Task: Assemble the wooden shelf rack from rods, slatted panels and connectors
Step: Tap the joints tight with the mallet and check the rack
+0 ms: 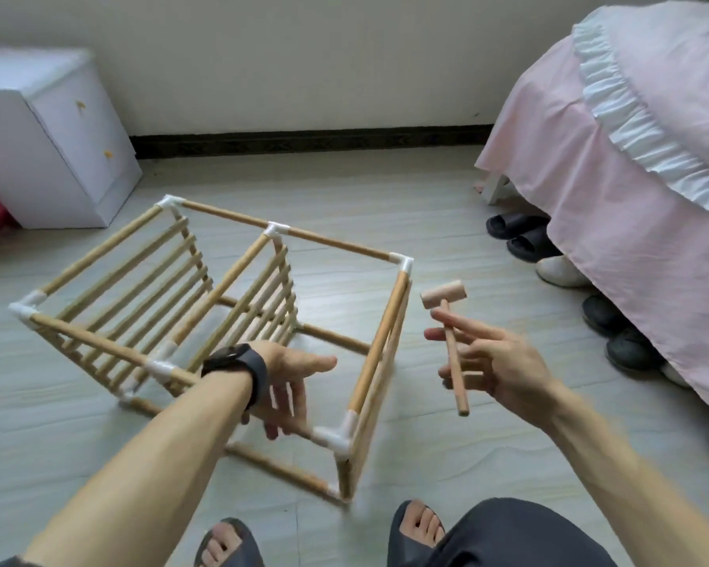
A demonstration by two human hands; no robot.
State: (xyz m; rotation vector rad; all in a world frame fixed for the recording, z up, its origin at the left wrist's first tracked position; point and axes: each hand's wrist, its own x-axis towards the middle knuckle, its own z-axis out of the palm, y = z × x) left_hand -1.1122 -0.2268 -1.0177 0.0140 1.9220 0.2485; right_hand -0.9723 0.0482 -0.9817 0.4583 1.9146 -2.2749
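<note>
Roughly centred in the head view: wooden shelf rack (pixel 238 274), lying on its side on the pale plank floor (pixel 385 190). Rods are joined at the corners and midpoints by white connectors (pixel 402 261). Three slatted panels stand upright within the frame: one at the left end (pixel 140 288), one in the middle (pixel 273 296), and one at the right end (pixel 385 362), seen nearly edge-on.

Left grip (pixel 287 382): open hand, fingers straight and relaxed, reaching over the near top rod (pixel 91 337), between the mid connector (pixel 160 368) and the near right corner connector (pixel 332 437). The fingers are motion-blurred, so I cannot tell whether they touch the rod. Black watch (pixel 236 364) on that wrist.

Right grip (pixel 496 362): raised just to the right of the rack, apart from it. Its fingers pinch the handle of a small wooden mallet (pixel 443 295). The mallet head is up and the handle end points down toward the floor.

Surroundings: a white drawer cabinet (pixel 58 137) at upper left against the wall. A bed (pixel 631 178) on the right carries a pink skirt and a white ruffle. Dark slippers (pixel 520 235) and other shoes sit under the bed's edge. At the bottom edge, the person's own feet in dark sandals (pixel 420 525).
</note>
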